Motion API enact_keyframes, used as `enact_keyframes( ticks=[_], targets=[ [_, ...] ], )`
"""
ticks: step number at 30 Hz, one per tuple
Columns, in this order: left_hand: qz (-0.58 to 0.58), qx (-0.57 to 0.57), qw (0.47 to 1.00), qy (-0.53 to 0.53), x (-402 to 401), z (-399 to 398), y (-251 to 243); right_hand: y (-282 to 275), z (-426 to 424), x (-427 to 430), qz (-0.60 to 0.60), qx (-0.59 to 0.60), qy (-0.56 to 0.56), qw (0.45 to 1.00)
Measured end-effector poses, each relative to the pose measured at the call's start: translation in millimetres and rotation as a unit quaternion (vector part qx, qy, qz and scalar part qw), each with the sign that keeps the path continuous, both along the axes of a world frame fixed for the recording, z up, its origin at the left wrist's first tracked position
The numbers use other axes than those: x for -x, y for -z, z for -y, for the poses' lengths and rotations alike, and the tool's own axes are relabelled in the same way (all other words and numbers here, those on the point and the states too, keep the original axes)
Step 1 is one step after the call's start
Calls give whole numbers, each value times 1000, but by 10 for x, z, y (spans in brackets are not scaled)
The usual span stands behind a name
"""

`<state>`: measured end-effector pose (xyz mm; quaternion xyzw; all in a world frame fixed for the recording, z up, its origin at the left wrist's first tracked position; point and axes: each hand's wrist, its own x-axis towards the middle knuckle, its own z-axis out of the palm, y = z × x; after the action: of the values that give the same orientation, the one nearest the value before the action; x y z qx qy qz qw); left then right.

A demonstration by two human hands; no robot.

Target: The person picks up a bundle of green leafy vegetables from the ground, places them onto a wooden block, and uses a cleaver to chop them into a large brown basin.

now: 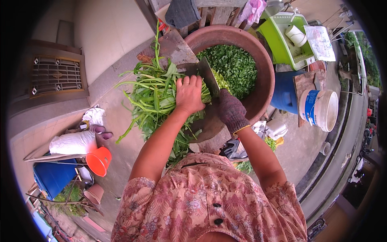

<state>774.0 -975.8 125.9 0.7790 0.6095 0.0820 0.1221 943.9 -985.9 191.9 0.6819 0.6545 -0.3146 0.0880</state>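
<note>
My bare left hand [189, 93] presses down on a thick bundle of leafy green stems [154, 93], with a ring on one finger. In a dark knitted glove, my right hand [231, 110] grips a broad-bladed cleaver [208, 75]. The blade stands at the cut ends of the stems, just right of my left fingers. Under the bundle is a dark round chopping board [208, 121], partly hidden by leaves and my arms. Beyond the blade, a wide reddish-brown basin [266, 69] holds a heap of finely chopped greens [232, 66]. Paler chopped bits lie beside the blade.
A wooden board [172, 45] lies at the basin's left rim. To the right stand a green plastic crate [278, 39], a blue barrel [284, 92] and a white bucket [319, 109]. On the left are an orange bucket [99, 161] and a white sack [72, 143].
</note>
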Motion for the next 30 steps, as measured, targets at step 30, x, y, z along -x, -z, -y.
enact_keyframes(
  ticks=[30],
  targets=[
    [-35,29,999,-6,-36,-78,92,140,167,89,-22,7,-46,999]
  ],
)
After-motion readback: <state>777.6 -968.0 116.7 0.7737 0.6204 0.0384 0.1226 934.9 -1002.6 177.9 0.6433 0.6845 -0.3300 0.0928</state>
